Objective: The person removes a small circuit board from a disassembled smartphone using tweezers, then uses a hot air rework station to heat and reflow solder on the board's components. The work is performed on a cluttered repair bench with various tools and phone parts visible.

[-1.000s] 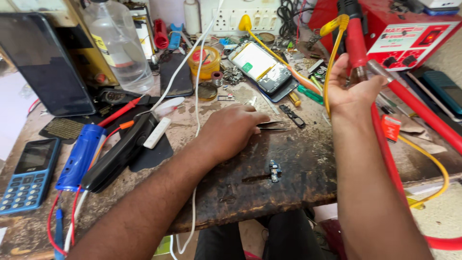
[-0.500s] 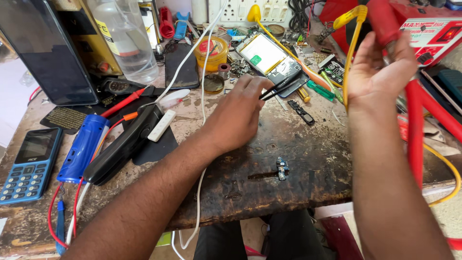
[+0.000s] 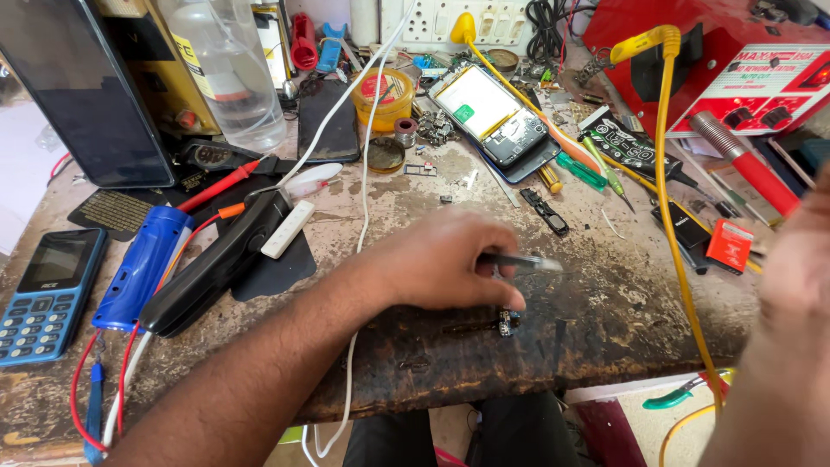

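Observation:
My left hand (image 3: 441, 264) rests on the scorched wooden bench (image 3: 605, 311) with its fingers closed on thin metal tweezers (image 3: 523, 262) that point right. Just below the tweezers lies a small metal component (image 3: 507, 323). My right hand (image 3: 795, 285) is blurred at the right edge. Its top meets the end of a red-handled soldering iron (image 3: 752, 169), whose metal barrel points up and left. Whether the hand grips the iron is unclear. A yellow cable (image 3: 674, 216) hangs down in front of it.
An opened smartphone (image 3: 493, 112) lies at the back centre, screwdrivers beside it. A red soldering station (image 3: 761, 52) stands back right. On the left are a blue keypad phone (image 3: 47, 294), a blue tool (image 3: 143, 264), a dark tablet (image 3: 78, 95) and a clear bottle (image 3: 229, 69). A white cable (image 3: 363, 216) crosses the bench.
My left hand drew back from the opened phone toward the bench's front edge, tweezers in it. My right hand dropped from up high to the right edge, the iron coming down with it.

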{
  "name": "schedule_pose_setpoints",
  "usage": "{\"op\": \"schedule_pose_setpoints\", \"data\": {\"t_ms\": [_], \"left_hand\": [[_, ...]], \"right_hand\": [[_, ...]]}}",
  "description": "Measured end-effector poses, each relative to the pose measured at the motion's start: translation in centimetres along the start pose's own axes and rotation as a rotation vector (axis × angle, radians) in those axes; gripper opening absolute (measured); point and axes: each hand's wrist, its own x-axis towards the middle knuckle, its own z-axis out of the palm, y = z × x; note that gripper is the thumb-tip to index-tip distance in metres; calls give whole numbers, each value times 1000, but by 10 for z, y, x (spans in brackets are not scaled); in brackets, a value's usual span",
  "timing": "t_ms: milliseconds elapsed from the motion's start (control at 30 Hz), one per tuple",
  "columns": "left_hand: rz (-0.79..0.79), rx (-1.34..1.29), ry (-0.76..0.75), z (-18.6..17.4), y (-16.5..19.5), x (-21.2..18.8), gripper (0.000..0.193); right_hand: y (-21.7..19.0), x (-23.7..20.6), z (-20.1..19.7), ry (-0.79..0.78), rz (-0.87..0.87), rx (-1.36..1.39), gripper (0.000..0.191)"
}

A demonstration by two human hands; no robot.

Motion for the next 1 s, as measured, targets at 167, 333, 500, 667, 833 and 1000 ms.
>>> {"op": "schedule_pose_setpoints", "data": {"t_ms": [167, 333, 500, 667, 833, 1000], "left_hand": [[89, -22, -38, 10, -6, 5, 32], [119, -54, -29, 15, -13, 11, 28], [69, -97, -57, 17, -15, 12, 31], [90, -100, -68, 18, -18, 12, 32], [120, -124, -40, 21, -21, 11, 35], [142, -108, -22, 22, -20, 11, 39]], "right_hand": [[-24, -61, -49, -115, 168, -446, 16], [-25, -98, -70, -151, 219, -604, 18], [-20, -118, -81, -138, 218, -652, 19], [-18, -130, -86, -128, 213, -682, 21], [-18, -134, -87, -118, 206, -705, 24], [-23, -139, -88, -113, 202, -722, 26]]}}
